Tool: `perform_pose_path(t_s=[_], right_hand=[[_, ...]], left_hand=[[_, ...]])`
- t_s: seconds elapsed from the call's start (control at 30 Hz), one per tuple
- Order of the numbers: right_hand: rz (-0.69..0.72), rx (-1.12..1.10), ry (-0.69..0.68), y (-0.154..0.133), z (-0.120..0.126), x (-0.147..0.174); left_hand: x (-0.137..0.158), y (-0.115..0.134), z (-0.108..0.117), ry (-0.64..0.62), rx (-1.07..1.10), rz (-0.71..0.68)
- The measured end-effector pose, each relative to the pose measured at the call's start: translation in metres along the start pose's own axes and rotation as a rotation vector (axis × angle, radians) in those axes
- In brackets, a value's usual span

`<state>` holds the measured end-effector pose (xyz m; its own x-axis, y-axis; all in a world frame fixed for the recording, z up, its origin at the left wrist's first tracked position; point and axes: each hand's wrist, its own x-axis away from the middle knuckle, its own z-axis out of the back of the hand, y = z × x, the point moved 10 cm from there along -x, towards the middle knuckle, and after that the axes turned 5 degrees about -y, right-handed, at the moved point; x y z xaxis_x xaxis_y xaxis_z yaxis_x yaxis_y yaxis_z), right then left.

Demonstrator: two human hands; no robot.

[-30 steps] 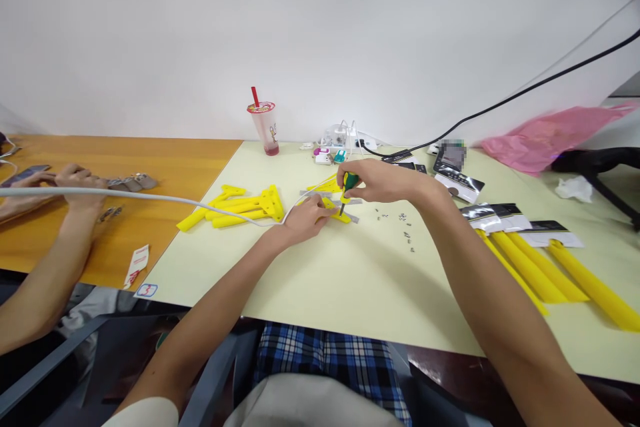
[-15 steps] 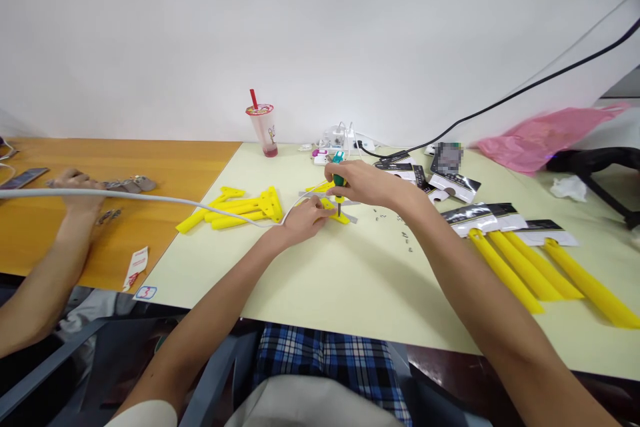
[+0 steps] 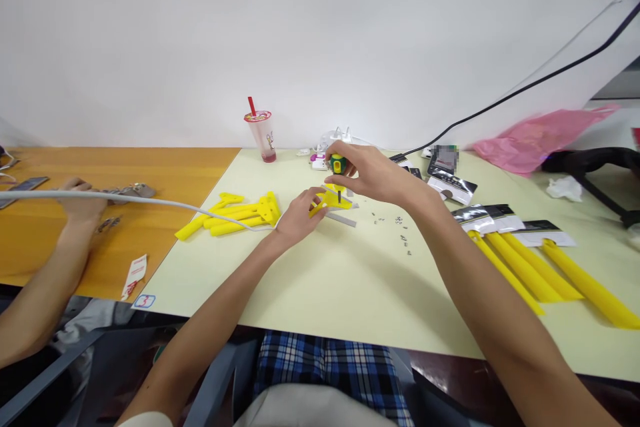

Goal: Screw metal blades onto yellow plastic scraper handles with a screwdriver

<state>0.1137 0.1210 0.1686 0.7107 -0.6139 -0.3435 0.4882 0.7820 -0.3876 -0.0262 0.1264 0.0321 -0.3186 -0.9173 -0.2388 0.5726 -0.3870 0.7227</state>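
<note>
My right hand [image 3: 370,172] is closed around the green and yellow handle of a screwdriver [image 3: 339,163]. The screwdriver stands upright, its dark shaft pointing down onto a flat yellow plastic part [image 3: 330,198]. With curled fingers, my left hand [image 3: 299,217] grips that part at its left edge. A flat grey strip [image 3: 341,218] lies on the table just in front of it. Several small metal pieces, probably screws [image 3: 399,220], are scattered to the right. Left of my left hand lies a pile of yellow T-shaped plastic tools [image 3: 245,211].
A white cable [image 3: 165,199] crosses in front of the left side. Behind stand a cup with a red straw [image 3: 262,137] and a power strip [image 3: 340,138]. Yellow-handled packages [image 3: 525,267] lie at right. Another person's hand [image 3: 80,200] rests on the wooden table [image 3: 150,167].
The yellow part has shifted slightly away, exposing the grey strip in front of it. My right hand has tilted over the screwdriver handle, and my left fingers have moved back a little.
</note>
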Motion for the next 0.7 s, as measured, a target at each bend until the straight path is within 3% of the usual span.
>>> perform_pose_path(t_s=[0.27,0.53,0.7], right_hand=[[0.043,-0.024,0.011,-0.013,0.009,0.004],[0.107,-0.072,0.061,-0.025,0.016,0.004],[0.085,-0.016,0.068,-0.020,0.012,0.000]], left_hand=[[0.007,-0.024,-0.009,0.066,0.559,0.298],[0.005,-0.018,-0.029,0.021,1.072,0.361],[0.007,-0.014,-0.034,0.017,1.229,0.363]])
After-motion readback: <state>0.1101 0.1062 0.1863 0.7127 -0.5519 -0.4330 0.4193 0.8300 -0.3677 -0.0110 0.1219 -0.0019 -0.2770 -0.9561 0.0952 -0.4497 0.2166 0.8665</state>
